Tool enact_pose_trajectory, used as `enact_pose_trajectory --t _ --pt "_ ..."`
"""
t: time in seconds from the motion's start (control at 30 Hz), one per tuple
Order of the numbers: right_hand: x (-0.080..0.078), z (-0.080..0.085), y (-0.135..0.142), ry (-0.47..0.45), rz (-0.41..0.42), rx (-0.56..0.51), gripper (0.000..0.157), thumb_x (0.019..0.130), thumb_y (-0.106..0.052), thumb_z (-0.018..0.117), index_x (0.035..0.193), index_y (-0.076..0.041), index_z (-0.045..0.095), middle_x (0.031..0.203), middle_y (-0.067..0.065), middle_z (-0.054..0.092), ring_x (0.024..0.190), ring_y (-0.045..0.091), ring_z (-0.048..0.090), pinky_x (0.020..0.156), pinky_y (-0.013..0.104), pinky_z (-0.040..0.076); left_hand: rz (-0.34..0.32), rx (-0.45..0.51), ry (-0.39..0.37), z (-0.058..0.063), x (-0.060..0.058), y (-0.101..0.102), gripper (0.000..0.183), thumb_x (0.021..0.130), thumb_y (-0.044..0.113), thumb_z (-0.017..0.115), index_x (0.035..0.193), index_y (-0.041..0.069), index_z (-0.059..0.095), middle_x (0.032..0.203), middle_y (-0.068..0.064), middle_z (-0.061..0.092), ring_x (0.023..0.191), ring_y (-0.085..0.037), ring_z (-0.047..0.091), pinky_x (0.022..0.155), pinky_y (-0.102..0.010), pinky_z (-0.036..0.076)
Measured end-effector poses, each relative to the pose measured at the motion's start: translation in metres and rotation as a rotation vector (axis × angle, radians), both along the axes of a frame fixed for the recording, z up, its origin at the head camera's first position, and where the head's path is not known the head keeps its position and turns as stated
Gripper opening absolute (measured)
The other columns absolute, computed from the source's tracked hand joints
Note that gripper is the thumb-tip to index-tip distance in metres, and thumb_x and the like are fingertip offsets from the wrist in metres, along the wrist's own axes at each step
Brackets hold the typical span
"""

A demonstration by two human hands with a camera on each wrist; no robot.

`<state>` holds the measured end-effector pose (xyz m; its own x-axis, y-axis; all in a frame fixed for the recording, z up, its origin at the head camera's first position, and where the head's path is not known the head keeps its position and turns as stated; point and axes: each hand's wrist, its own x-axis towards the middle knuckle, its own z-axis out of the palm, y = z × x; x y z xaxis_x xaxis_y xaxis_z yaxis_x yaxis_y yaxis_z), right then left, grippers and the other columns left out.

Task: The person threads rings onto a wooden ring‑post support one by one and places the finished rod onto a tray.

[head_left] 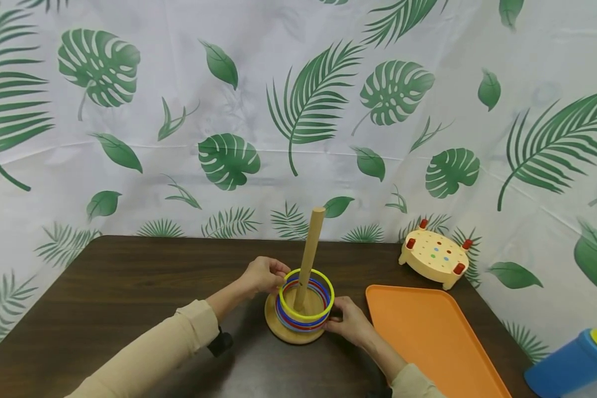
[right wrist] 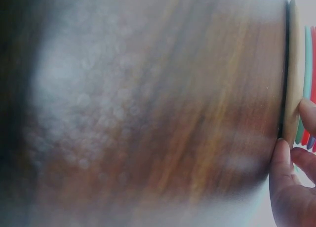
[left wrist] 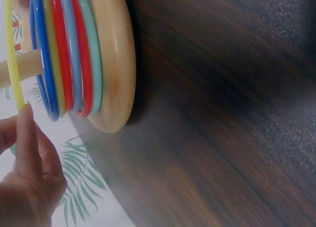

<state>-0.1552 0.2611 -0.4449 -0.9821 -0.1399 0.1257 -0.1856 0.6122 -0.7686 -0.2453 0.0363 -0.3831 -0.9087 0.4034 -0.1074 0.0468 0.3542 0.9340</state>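
Note:
A wooden peg [head_left: 310,243] rises from a round wooden base [head_left: 278,330] on the table. My left hand [head_left: 265,275] pinches a yellow ring [left wrist: 14,59] at its left side. That ring encircles the peg, raised above a stack of rings topped by a blue ring [left wrist: 45,59]. Under it sit a dull yellow ring [left wrist: 53,54], red rings, a light blue ring [left wrist: 73,49] and a mint ring [left wrist: 94,49] lowest. At the right side, my right hand [head_left: 350,323] holds the base by its edge, fingertips close beside the lower rings.
An orange tray [head_left: 418,331] lies on the dark wooden table [head_left: 154,287] to the right. Behind it stands a cream pegboard [head_left: 435,255] with red pegs at its edge. A blue container [head_left: 572,362] with a yellow top is at far right. A leaf-print cloth [head_left: 298,188] hangs behind.

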Motion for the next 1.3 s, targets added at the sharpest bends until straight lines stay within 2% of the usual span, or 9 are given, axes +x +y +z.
enact_pose_trajectory --t 0.27,0.5,0.63,0.87,1.1,1.2,1.3 --pt "-0.002 -0.002 0.000 0.018 -0.008 0.036 0.028 0.073 -0.004 0.078 0.099 -0.003 0.067 0.106 0.012 0.054 0.106 0.026 0.047 0.085 0.032 0.052 0.019 -0.017 -0.002 -0.004 0.002 0.002 0.018 0.080 -0.008 0.063 0.097 -0.005 0.068 0.080 -0.010 0.062 0.065 -0.011 0.058 0.065 -0.036 0.059" --pt "-0.001 -0.003 0.000 0.018 -0.008 0.038 0.042 0.074 -0.004 0.078 0.113 0.002 0.064 0.110 0.015 0.054 0.110 0.032 0.048 0.087 0.037 0.052 0.030 -0.028 0.007 -0.006 0.005 0.001 0.019 0.080 -0.010 0.060 0.097 -0.005 0.068 0.080 -0.011 0.062 0.064 -0.011 0.058 0.062 -0.033 0.059" --pt "0.000 -0.004 -0.001 0.012 -0.018 0.034 0.046 0.073 -0.004 0.078 0.116 0.003 0.062 0.111 0.016 0.053 0.110 0.033 0.048 0.088 0.039 0.051 0.028 -0.019 0.016 -0.008 0.006 0.000 0.019 0.079 -0.010 0.060 0.096 -0.005 0.068 0.078 -0.011 0.062 0.063 -0.011 0.059 0.061 -0.033 0.059" --pt "-0.001 -0.005 0.000 0.020 -0.030 0.035 0.043 0.073 -0.003 0.078 0.113 0.002 0.064 0.110 0.016 0.054 0.109 0.032 0.049 0.087 0.037 0.052 0.027 -0.016 0.022 -0.012 0.007 0.001 0.018 0.080 -0.007 0.063 0.097 -0.005 0.069 0.078 -0.009 0.062 0.066 -0.012 0.061 0.061 -0.032 0.058" --pt "0.001 -0.004 -0.001 0.013 -0.023 -0.007 0.044 0.073 -0.001 0.077 0.114 0.004 0.063 0.110 0.018 0.052 0.110 0.035 0.048 0.085 0.035 0.054 0.037 0.000 0.014 -0.014 0.007 -0.001 0.020 0.078 -0.007 0.066 0.097 -0.005 0.068 0.078 -0.007 0.061 0.064 -0.011 0.059 0.061 -0.033 0.058" --pt "0.001 -0.006 0.001 0.063 -0.001 -0.006 0.042 0.073 -0.004 0.078 0.112 0.004 0.063 0.107 0.017 0.052 0.106 0.030 0.049 0.083 0.032 0.055 0.017 0.025 0.006 -0.015 0.006 -0.003 0.019 0.077 -0.008 0.065 0.096 -0.005 0.068 0.078 -0.008 0.062 0.065 -0.012 0.061 0.061 -0.032 0.059" --pt "0.001 -0.007 0.001 0.066 0.005 -0.006 0.037 0.073 -0.006 0.078 0.107 0.003 0.066 0.107 0.017 0.053 0.106 0.029 0.049 0.082 0.031 0.055 -0.019 0.046 0.004 -0.015 0.006 -0.007 0.017 0.079 -0.007 0.066 0.096 -0.005 0.068 0.078 -0.008 0.062 0.067 -0.013 0.063 0.061 -0.031 0.058"
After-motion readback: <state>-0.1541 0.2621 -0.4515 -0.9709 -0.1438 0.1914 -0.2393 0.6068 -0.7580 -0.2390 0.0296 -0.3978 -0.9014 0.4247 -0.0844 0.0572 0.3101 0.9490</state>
